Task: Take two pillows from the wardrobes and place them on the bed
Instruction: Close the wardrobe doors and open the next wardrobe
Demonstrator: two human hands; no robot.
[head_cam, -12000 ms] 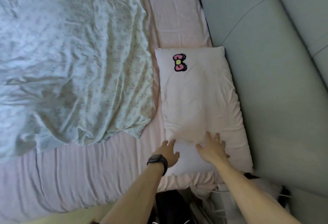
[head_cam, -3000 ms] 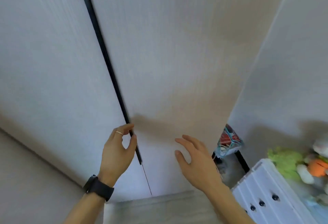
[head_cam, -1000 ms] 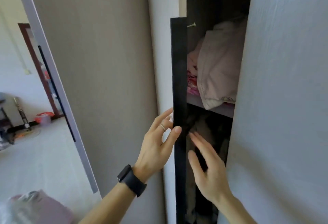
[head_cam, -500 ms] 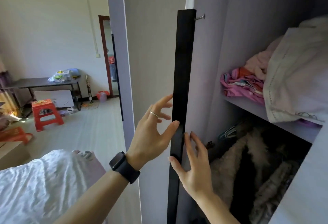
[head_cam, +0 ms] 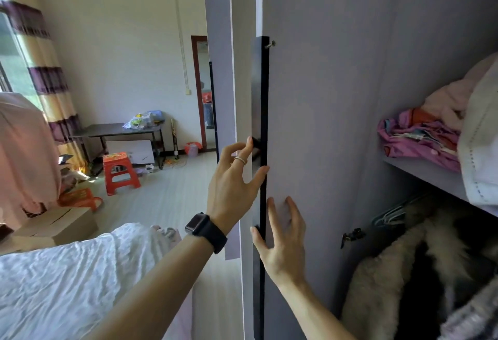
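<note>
The wardrobe door (head_cam: 318, 113) stands open, with a long black handle strip (head_cam: 260, 91) along its edge. My left hand (head_cam: 234, 183), with a ring and a black watch, pinches that edge between thumb and fingers. My right hand (head_cam: 283, 240) lies flat on the door's inner face, fingers spread and thumb at the edge. On the wardrobe shelf (head_cam: 428, 175) at the right sits a bulky pale pillow (head_cam: 479, 134), partly cut off by the frame, beside folded pink and purple cloth (head_cam: 420, 140). The bed (head_cam: 67, 280), under a white crinkled cover, is at lower left.
Furry coats (head_cam: 398, 272) hang on hangers below the shelf. Another wardrobe door (head_cam: 219, 75) stands open further back. Beyond the bed there are a red stool (head_cam: 120, 172), a dark table (head_cam: 118, 129), a cardboard box (head_cam: 59, 226) and striped curtains (head_cam: 45, 80).
The door has swung wider and my view has turned left into the room. Both hands stay on the door, the right one now flat on its inner face.
</note>
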